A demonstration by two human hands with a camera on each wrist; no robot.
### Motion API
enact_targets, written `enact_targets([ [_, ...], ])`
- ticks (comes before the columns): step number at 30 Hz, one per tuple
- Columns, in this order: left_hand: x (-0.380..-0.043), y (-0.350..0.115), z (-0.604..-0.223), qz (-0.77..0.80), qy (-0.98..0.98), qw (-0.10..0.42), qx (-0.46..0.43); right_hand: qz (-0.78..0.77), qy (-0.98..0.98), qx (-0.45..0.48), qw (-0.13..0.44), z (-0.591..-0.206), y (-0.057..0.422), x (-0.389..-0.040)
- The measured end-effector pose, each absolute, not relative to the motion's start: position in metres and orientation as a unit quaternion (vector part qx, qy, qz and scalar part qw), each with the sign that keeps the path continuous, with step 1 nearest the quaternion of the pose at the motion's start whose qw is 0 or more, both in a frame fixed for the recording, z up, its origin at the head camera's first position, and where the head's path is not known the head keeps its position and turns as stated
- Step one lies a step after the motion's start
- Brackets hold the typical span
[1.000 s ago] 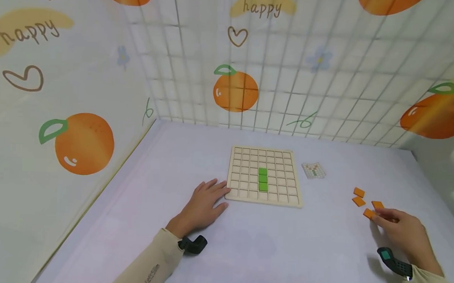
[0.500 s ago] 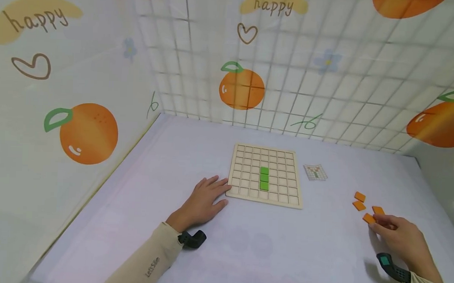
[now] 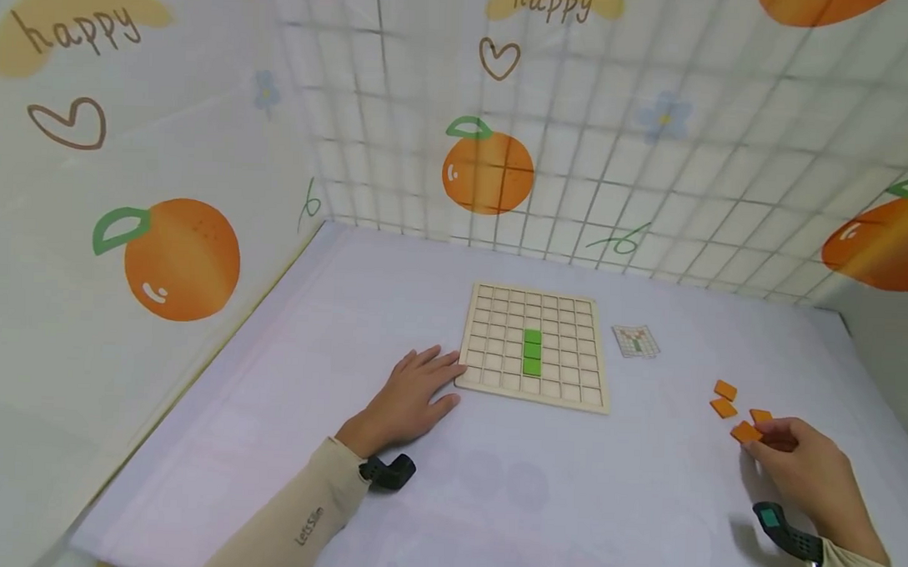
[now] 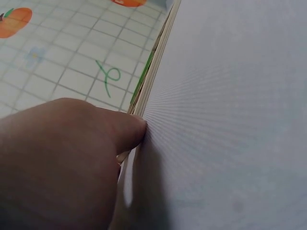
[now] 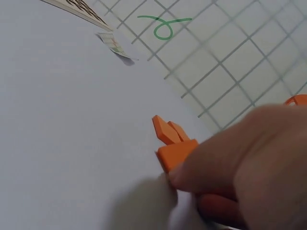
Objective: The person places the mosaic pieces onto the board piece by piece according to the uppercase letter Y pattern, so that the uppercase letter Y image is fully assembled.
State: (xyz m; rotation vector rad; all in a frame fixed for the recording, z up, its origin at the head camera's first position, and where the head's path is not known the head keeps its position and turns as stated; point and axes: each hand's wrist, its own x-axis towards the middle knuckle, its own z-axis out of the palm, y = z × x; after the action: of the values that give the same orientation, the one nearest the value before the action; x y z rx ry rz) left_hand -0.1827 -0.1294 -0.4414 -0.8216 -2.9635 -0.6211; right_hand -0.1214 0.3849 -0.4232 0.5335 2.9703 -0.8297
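In the head view my left hand [image 3: 408, 403] rests palm down on the table with fingers spread, its fingertips at the left edge of a pale wooden grid board [image 3: 495, 393]. Three green square tiles [image 3: 532, 350] sit in a column of the board's cells. Far to the right, my right hand [image 3: 811, 467] pinches an orange square tile [image 3: 746, 432] between thumb and fingers. The right wrist view shows this orange tile [image 5: 176, 154] at the fingertips, low over the table. Another orange tile [image 3: 760, 416] lies just behind it, partly covered by the fingers.
Two more orange tiles [image 3: 725, 390] lie on the table beyond the right hand. A small card [image 3: 635, 341] printed with a coloured grid pattern lies right of the board. Behind stands a wall [image 3: 399, 148] covered with a white grid and orange print.
The head view has shifted slightly. My right thumb and fingers have closed on the nearest orange tile, which is turned a little and shows more. The left hand stays by the board.
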Motion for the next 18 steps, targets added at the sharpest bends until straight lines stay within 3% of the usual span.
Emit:
enact_targets([
  [18, -0.184, -0.126, -0.447, -0.2, -0.946, 0.01, -0.257, -0.376, 0.913, 0.149, -0.052, -0.423, 0.369, -0.118],
])
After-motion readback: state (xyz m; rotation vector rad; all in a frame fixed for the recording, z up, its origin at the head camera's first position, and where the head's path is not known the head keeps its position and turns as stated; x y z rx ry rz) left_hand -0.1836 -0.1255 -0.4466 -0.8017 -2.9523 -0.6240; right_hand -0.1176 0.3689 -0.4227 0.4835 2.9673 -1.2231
